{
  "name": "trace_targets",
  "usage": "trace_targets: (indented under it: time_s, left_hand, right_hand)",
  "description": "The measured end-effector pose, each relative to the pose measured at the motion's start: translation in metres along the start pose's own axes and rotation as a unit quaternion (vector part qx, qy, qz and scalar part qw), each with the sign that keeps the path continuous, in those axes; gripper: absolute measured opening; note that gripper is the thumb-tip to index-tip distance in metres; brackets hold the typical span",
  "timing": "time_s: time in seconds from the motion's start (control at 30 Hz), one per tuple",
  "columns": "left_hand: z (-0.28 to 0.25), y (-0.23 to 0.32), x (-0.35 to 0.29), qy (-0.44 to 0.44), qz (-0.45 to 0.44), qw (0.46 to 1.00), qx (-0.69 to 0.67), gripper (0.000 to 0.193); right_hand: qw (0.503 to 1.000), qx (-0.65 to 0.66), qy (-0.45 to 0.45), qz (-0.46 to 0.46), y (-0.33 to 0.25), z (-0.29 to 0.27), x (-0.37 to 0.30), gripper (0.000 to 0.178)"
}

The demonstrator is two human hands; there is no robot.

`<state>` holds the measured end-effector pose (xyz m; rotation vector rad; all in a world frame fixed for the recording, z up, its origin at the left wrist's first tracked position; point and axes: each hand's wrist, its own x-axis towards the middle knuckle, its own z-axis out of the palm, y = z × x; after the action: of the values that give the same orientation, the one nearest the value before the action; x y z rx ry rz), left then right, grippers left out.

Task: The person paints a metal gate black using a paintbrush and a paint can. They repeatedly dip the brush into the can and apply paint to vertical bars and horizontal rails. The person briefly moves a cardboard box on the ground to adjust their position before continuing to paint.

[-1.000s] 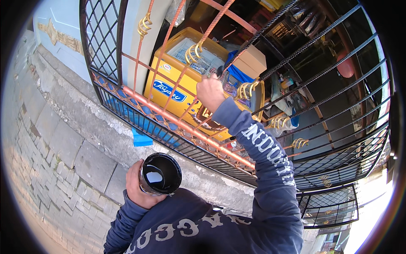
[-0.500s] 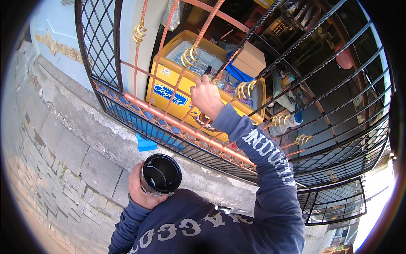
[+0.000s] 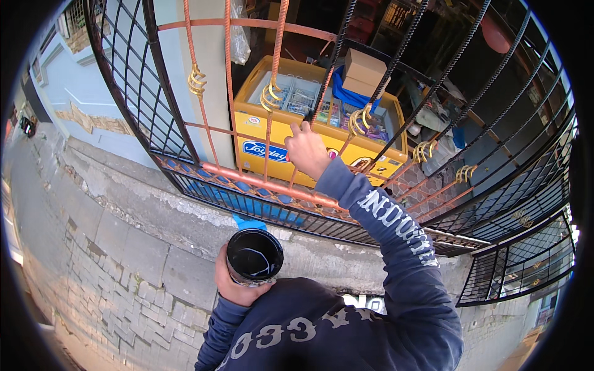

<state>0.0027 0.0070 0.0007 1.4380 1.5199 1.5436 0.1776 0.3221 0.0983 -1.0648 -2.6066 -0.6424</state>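
Note:
My left hand (image 3: 235, 281) grips a round can (image 3: 249, 238) of glossy black paint, held upright in front of my body. Reaching out to the window grille, my right hand (image 3: 307, 149) is closed around a paintbrush, of which only a dark tip (image 3: 309, 115) shows above the fingers; the handle is hidden. That tip is at a twisted vertical bar (image 3: 323, 93), black in its upper part and reddish below. Bars to the left are still reddish, while those to the right have black upper lengths. Gold curled ornaments (image 3: 270, 98) sit on several bars.
Behind the grille stands a yellow chest freezer (image 3: 247, 166) with a cardboard box (image 3: 365, 73) and blue cloth on top. A black lattice panel (image 3: 133, 74) juts out at the left. Below runs a rough concrete ledge (image 3: 315, 256), beside grey paving (image 3: 136, 272).
My view has shifted, so the scene sits differently in the picture. The right hand stays at the same bar, with the brush tip slightly lower. The left hand keeps holding the can.

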Motion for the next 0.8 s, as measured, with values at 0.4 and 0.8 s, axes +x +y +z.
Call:
trace_targets:
  time_s: [0.4,0.8]
  left_hand:
    - [0.004,0.008,0.001,-0.021,-0.015,1.000,-0.008,0.123]
    - [-0.005,-0.001,-0.012,-0.003,-0.025,1.000,0.012,0.126]
  right_hand:
    - [0.989,0.123,-0.032,0.079,-0.007,0.001,0.004,0.022]
    - [0.949,0.191,0.107,0.226,-0.019,0.026,-0.010,0.030]
